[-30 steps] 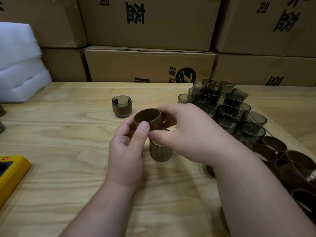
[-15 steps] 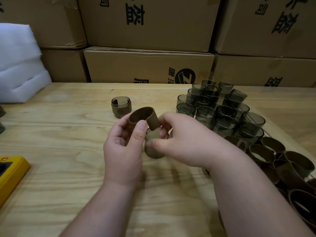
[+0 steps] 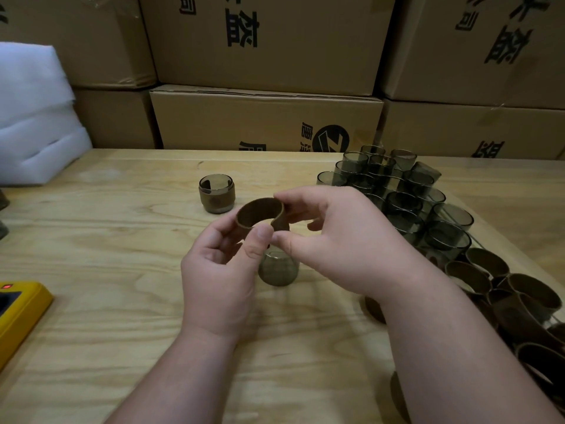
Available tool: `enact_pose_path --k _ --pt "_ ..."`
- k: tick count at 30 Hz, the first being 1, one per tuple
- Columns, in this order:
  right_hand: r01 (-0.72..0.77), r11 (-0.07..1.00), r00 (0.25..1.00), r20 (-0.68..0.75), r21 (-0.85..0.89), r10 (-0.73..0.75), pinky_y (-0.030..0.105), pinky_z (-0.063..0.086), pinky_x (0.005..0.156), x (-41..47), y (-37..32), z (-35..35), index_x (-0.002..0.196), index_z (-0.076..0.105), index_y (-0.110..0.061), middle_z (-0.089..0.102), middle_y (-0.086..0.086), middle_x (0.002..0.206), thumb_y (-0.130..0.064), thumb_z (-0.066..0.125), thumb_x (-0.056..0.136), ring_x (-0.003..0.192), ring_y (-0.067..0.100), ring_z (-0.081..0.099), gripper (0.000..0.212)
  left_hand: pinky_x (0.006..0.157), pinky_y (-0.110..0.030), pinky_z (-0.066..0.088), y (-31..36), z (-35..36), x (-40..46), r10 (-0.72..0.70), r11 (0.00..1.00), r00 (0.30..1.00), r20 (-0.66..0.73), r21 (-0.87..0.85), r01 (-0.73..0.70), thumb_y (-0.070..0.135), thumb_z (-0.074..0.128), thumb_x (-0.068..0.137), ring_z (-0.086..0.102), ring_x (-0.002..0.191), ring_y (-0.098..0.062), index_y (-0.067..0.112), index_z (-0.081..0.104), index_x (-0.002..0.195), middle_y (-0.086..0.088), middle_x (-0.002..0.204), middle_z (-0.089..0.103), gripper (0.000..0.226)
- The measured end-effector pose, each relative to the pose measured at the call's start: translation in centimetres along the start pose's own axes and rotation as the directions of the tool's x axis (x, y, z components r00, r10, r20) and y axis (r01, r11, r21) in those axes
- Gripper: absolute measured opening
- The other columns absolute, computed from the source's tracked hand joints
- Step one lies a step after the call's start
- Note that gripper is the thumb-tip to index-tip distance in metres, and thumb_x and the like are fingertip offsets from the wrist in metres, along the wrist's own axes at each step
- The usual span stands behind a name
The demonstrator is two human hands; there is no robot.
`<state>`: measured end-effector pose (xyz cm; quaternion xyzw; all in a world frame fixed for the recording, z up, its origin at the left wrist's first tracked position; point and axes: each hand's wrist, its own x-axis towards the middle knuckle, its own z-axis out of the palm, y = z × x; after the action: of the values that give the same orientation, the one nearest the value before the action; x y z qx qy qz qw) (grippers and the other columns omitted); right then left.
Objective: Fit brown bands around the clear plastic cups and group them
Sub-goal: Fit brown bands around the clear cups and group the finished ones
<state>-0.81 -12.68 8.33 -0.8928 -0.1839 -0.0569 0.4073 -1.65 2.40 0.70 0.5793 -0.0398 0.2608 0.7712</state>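
Both hands pinched one brown band (image 3: 260, 213) above a bare cup (image 3: 278, 268) standing on the worktop (image 3: 122, 301): left hand (image 3: 221, 280) on its near edge, right hand (image 3: 342, 240) on its far end. It needed rounding open, then lowering squarely over the rim.

Stacked cardboard boxes (image 3: 266, 117) stand along the wooden table's (image 3: 107, 240) far edge, white foam (image 3: 33, 117) at its far-left corner, a yellow device (image 3: 18, 313) at its left edge.
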Motion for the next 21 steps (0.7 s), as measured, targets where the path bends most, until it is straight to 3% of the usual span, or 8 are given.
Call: enact_pose_path --k 4,6,8,12,14,17,19,21 --pt "-0.004 1.000 1.000 -0.011 -0.020 0.004 0.027 0.053 0.100 0.1 0.0 0.2 0.133 0.066 -0.032 0.071 -0.020 0.115 -0.033 0.079 0.084 0.110 -0.007 0.062 0.050 0.098 -0.047 0.056 0.0 -0.3 0.0 0.020 0.996 1.000 0.007 0.092 -0.021 0.045 0.082 0.070 0.072 0.104 -0.021 0.038 0.080 0.101 0.003 0.106 0.079 0.032" --pt "-0.017 0.999 1.000 -0.017 -0.038 0.017 0.026 0.054 0.098 0.0 0.0 0.3 0.127 0.068 -0.033 0.071 -0.020 0.112 -0.033 0.079 0.082 0.109 -0.006 0.063 0.046 0.102 -0.054 0.053 0.1 -0.3 -0.1 0.025 0.988 1.000 0.018 0.151 -0.028 0.048 0.081 0.070 0.072 0.106 -0.021 0.039 0.080 0.105 0.006 0.106 0.079 0.036" --pt "-0.043 0.997 0.999 -0.035 -0.069 0.040 0.026 0.055 0.093 0.0 0.1 0.2 0.121 0.067 -0.035 0.070 -0.021 0.107 -0.033 0.078 0.080 0.106 -0.005 0.063 0.043 0.101 -0.046 0.054 0.1 -0.2 -0.2 0.032 0.974 0.999 0.032 0.225 -0.038 0.050 0.080 0.068 0.071 0.106 -0.013 0.041 0.080 0.106 0.010 0.107 0.078 0.039" --pt "-0.132 0.986 0.990 -0.058 -0.106 0.126 0.030 0.057 0.085 0.1 0.4 0.6 0.112 0.060 -0.037 0.069 -0.017 0.102 -0.030 0.078 0.078 0.099 0.003 0.064 0.038 0.094 -0.011 0.047 -0.1 0.0 -0.3 0.027 0.943 0.997 0.067 0.328 -0.048 0.048 0.077 0.063 0.066 0.111 0.004 0.032 0.077 0.115 0.016 0.110 0.075 0.054" --pt "-0.177 0.977 0.984 -0.055 -0.119 0.172 0.036 0.058 0.084 0.2 0.7 0.8 0.110 0.059 -0.036 0.069 -0.014 0.103 -0.026 0.076 0.078 0.099 0.008 0.065 0.038 0.092 -0.007 0.045 -0.6 0.0 -0.2 -0.024 0.936 0.996 0.082 0.352 -0.006 0.036 0.083 0.067 0.064 0.112 0.007 0.028 0.077 0.118 0.017 0.114 0.074 0.051" --pt "-0.241 0.963 0.971 -0.038 -0.123 0.238 0.037 0.058 0.084 0.3 1.2 1.2 0.114 0.059 -0.036 0.069 -0.011 0.108 -0.024 0.074 0.078 0.097 0.012 0.065 0.041 0.085 -0.004 0.046 -1.0 -0.1 -0.1 -0.101 0.931 0.989 0.109 0.361 0.056 0.014 0.086 0.076 0.065 0.110 0.009 0.044 0.074 0.107 0.021 0.110 0.074 0.045" --pt "-0.269 0.958 0.963 -0.037 -0.098 0.266 0.036 0.058 0.084 0.3 1.4 1.4 0.114 0.059 -0.037 0.069 -0.012 0.109 -0.023 0.074 0.078 0.096 0.012 0.065 0.041 0.081 -0.003 0.046 -1.0 -0.2 0.1 -0.122 0.932 0.985 0.120 0.356 0.072 0.016 0.084 0.074 0.066 0.107 0.009 0.051 0.072 0.100 0.022 0.107 0.075 0.045" --pt "-0.277 0.957 0.961 -0.044 -0.085 0.274 0.037 0.058 0.085 0.4 1.4 1.6 0.114 0.059 -0.038 0.069 -0.012 0.110 -0.022 0.074 0.079 0.097 0.011 0.066 0.042 0.079 -0.004 0.047 -0.9 -0.2 0.1 -0.133 0.931 0.983 0.127 0.356 0.080 0.012 0.082 0.078 0.067 0.106 0.006 0.045 0.076 0.106 0.018 0.108 0.076 0.044"
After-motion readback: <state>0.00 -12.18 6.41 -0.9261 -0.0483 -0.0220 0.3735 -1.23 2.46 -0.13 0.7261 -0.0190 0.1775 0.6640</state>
